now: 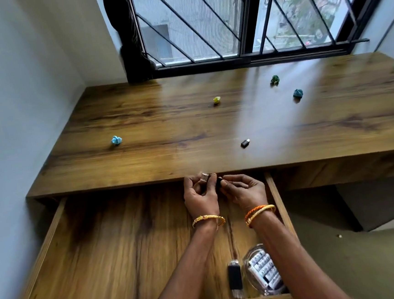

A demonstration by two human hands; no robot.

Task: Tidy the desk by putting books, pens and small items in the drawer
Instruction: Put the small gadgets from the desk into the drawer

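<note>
- Left hand (201, 193) pinches a small USB plug (205, 177); right hand (243, 189) pinches its dark part, mostly hidden.
- Blurred case (265, 269) in drawer (61, 216), half behind right arm.

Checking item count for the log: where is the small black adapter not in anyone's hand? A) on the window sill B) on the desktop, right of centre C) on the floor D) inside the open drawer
B: the small black adapter lies on the bare desktop, beyond the open drawer, untouched by either hand.
</note>
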